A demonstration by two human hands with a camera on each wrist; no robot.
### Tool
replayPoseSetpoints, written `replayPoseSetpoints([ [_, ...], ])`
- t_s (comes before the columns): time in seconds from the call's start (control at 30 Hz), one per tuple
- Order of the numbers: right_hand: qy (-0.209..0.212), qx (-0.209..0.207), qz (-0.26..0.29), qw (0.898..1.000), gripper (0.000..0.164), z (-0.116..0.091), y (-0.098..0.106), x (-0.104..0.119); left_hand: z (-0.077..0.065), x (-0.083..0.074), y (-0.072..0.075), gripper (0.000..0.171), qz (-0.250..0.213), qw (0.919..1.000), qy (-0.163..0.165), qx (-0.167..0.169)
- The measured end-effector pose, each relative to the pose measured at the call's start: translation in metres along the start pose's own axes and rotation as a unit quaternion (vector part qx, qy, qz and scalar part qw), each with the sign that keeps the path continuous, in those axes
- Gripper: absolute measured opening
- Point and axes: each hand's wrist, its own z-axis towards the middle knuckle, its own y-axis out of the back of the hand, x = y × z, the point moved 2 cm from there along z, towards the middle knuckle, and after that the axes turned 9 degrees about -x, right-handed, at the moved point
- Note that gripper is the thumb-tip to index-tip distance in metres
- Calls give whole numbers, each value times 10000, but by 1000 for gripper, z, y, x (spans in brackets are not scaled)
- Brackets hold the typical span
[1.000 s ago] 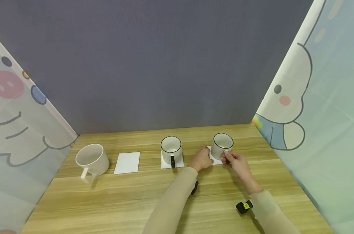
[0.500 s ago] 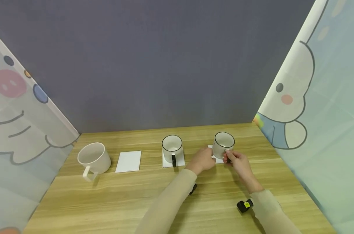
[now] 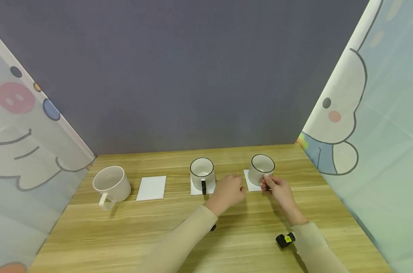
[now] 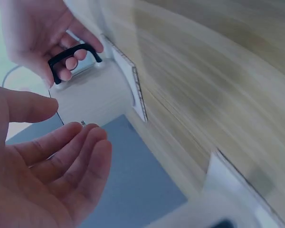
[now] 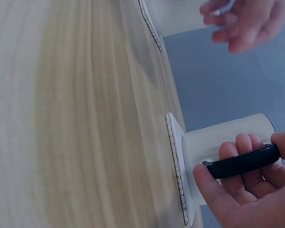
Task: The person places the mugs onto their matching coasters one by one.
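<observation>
Fingers of the right hand [image 3: 280, 192] curl round the curved black handle [image 5: 242, 162] of the white, dark-rimmed, apparently ceramic mug [image 3: 255, 175] upright on a white square coaster [image 3: 252, 187] at right, perhaps to steady it; the handle faces near, seemingly for easy grasping. The left hand [image 3: 226, 192], half-open and empty, hovers left of the mug.

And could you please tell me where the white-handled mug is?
In the head view, the white-handled mug stands directly on the table toward the left, immediately left of the leftmost coaster.
</observation>
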Motion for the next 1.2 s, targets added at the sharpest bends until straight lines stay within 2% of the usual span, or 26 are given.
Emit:
replayPoseSetpoints([
  [0.17, -15, 33, -8, 10000, 40, 0, 1, 1, -21, -1, 10, 16, 658, 9946, -564, -578],
  [0.27, -19, 82, -6, 10000, 40, -1, 0, 1, -33, 0, 15, 15, 885, 9905, -785, -706],
  [0.4, -39, 95, 2, 9999, 40, -1, 0, 1, -49, 5, 20, 13, 1043, 9875, -909, -757],
  [0.63, -8, 42, -11, 10000, 40, -1, -1, 3, -70, 24, 38, 11, 1017, 9771, -1119, -1496],
  [0.77, 11, 36, -37, 10000, 41, -1, -1, 5, -79, 38, 47, 7, 963, 9718, -1097, -1854],
  [0.9, -39, 48, -17, 10000, 42, -1, -1, 5, -88, 52, 57, 4, 762, 9697, -960, -2114],
  [1.2, -62, 37, -103, 9999, 42, -1, 2, 4, -109, 85, 73, 18, 442, 9680, -180, -2465],
])
